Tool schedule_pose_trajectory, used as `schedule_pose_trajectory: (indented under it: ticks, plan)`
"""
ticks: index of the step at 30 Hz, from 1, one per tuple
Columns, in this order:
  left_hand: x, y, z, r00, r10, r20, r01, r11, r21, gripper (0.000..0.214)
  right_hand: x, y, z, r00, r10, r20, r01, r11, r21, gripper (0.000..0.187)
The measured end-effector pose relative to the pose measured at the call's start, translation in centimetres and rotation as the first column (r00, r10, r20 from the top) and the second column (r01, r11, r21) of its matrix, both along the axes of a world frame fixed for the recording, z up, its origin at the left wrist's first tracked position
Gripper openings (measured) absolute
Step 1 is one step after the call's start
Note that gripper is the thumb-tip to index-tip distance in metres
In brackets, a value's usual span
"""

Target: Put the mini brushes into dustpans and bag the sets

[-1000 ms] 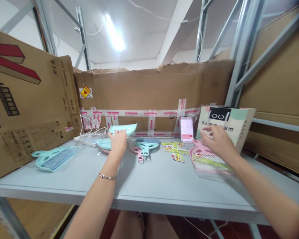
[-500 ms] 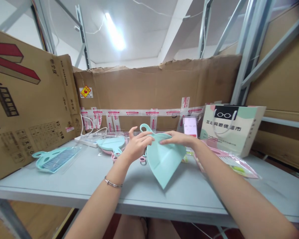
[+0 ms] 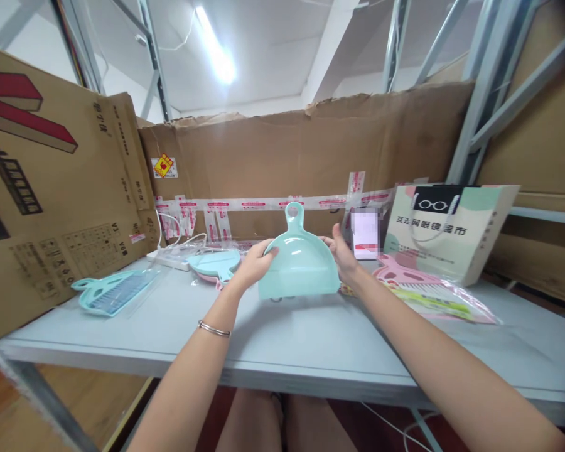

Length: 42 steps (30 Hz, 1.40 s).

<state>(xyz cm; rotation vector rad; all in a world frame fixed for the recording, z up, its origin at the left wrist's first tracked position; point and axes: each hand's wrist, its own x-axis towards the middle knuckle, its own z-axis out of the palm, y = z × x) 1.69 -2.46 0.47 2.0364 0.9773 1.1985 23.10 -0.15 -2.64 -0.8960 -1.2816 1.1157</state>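
Note:
I hold a mint-green mini dustpan [image 3: 297,263] upright above the grey table [image 3: 282,339], handle loop pointing up. My left hand [image 3: 254,263] grips its left edge. On the other side, my right hand [image 3: 343,252] clasps the right edge. Behind my left hand lies another mint dustpan [image 3: 215,262] on top of pink pieces. A bagged mint brush set [image 3: 110,291] lies at the table's left. A bagged pink set [image 3: 426,290] lies to the right of my right arm.
Cardboard walls enclose the table at the left [image 3: 51,188] and back [image 3: 301,157]. A paper gift bag [image 3: 447,229] stands at the back right beside a phone [image 3: 365,233]. A white power strip [image 3: 167,258] with cables lies at the back left. Metal rack posts rise behind.
A second ago my hands were apart, left on the dustpan stack, right on the pink set. Both then took a mint dustpan and turned it upright, handle up.

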Motion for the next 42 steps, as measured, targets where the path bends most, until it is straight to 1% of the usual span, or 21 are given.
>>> schedule_pose_trajectory:
  ticks: [2, 3, 5, 7, 9, 11, 15, 17, 19, 21, 23, 25, 26, 27, 29, 31, 33, 35, 37, 39, 42]
  plan:
    - [-0.2, 0.0, 0.2, 0.997, 0.033, 0.067, -0.033, 0.999, -0.007, 0.030, 0.3, 1.1, -1.5, 0.976, -0.128, 0.178, 0.098, 0.981, 0.170, 0.057]
    - [-0.3, 0.1, 0.3, 0.993, 0.045, 0.108, -0.044, 0.999, -0.011, 0.031, 0.3, 1.7, -2.3, 0.940, -0.170, 0.296, 0.093, 0.961, 0.260, 0.051]
    - [-0.4, 0.2, 0.4, 0.983, 0.056, 0.176, -0.055, 0.998, -0.010, 0.032, -0.1, 2.5, -3.7, 0.841, -0.193, 0.505, -0.022, 0.921, 0.388, 0.037]
    - [-0.3, 0.2, 0.3, 0.977, 0.050, 0.207, -0.051, 0.999, -0.001, 0.031, -0.9, 3.0, -4.7, 0.750, -0.221, 0.623, -0.137, 0.870, 0.473, 0.030]
    - [-0.3, 0.2, 0.3, 0.974, 0.042, 0.221, -0.045, 0.999, 0.011, 0.030, -1.7, 3.1, -5.2, 0.678, -0.316, 0.664, -0.178, 0.806, 0.564, 0.033]
    - [-0.2, 0.2, 0.2, 0.969, 0.050, 0.243, -0.058, 0.998, 0.025, 0.028, -2.2, 2.9, -5.1, 0.606, -0.433, 0.667, -0.140, 0.767, 0.626, 0.038]
    - [-0.1, 0.2, 0.3, 0.937, 0.108, 0.332, -0.142, 0.987, 0.080, 0.025, -2.1, 2.1, -4.2, 0.370, -0.576, 0.729, -0.039, 0.774, 0.632, 0.028]
    - [-0.2, 0.3, 0.3, 0.904, 0.149, 0.400, -0.214, 0.969, 0.122, 0.027, -1.7, 1.8, -3.4, 0.308, -0.620, 0.722, 0.025, 0.763, 0.646, 0.022]
    - [-0.5, 0.4, 0.4, 0.843, 0.223, 0.490, -0.344, 0.923, 0.172, 0.028, -0.9, 1.6, -2.5, 0.373, -0.698, 0.611, 0.166, 0.698, 0.696, 0.025]
    - [-1.1, 0.6, 0.6, 0.740, 0.314, 0.595, -0.519, 0.829, 0.208, 0.030, 0.4, 1.7, -1.5, 0.485, -0.784, 0.387, 0.404, 0.593, 0.696, 0.024]
    - [-1.7, 0.8, 0.9, 0.624, 0.389, 0.678, -0.670, 0.712, 0.208, 0.030, 2.0, 1.8, -0.6, 0.527, -0.841, 0.124, 0.641, 0.489, 0.591, 0.025]
    - [-2.3, 1.2, 1.0, 0.565, 0.433, 0.703, -0.735, 0.651, 0.190, 0.030, 3.6, 2.0, 0.2, 0.518, -0.850, -0.094, 0.779, 0.423, 0.464, 0.028]
    - [-2.5, 1.4, 1.0, 0.573, 0.444, 0.689, -0.730, 0.659, 0.182, 0.030, 4.1, 2.0, 0.6, 0.528, -0.830, -0.181, 0.803, 0.419, 0.424, 0.029]
    - [-2.6, 1.6, 1.0, 0.601, 0.448, 0.662, -0.705, 0.688, 0.175, 0.031, 4.5, 1.9, 1.0, 0.564, -0.789, -0.243, 0.798, 0.445, 0.406, 0.030]
    - [-2.4, 1.9, 0.6, 0.699, 0.428, 0.572, -0.607, 0.778, 0.159, 0.032, 4.3, 1.5, 1.6, 0.707, -0.653, -0.271, 0.696, 0.573, 0.433, 0.033]
    - [-1.8, 2.1, 0.1, 0.811, 0.366, 0.457, -0.471, 0.871, 0.137, 0.032, 2.9, 0.6, 1.9, 0.855, -0.493, -0.161, 0.502, 0.710, 0.495, 0.033]
    - [-0.9, 1.9, -0.3, 0.899, 0.268, 0.347, -0.317, 0.944, 0.091, 0.030, 0.8, -0.6, 1.8, 0.916, -0.402, 0.009, 0.336, 0.777, 0.533, 0.030]
    - [-0.1, 1.4, -0.6, 0.953, 0.142, 0.267, -0.156, 0.987, 0.032, 0.031, -1.3, -1.9, 1.6, 0.892, -0.420, 0.167, 0.263, 0.782, 0.565, 0.023]
    - [0.6, 0.7, -0.7, 0.975, 0.041, 0.219, -0.039, 0.999, -0.013, 0.035, -2.8, -2.9, 1.3, 0.819, -0.501, 0.280, 0.251, 0.751, 0.610, 0.018]
    - [1.0, 0.1, -0.7, 0.983, -0.029, 0.181, 0.032, 0.999, -0.015, 0.038, -3.5, -3.5, 1.1, 0.733, -0.603, 0.314, 0.274, 0.684, 0.676, 0.017]
    - [1.3, -0.4, -0.7, 0.987, -0.076, 0.144, 0.072, 0.997, 0.037, 0.036, -3.6, -3.4, 0.8, 0.642, -0.717, 0.273, 0.314, 0.570, 0.759, 0.016]
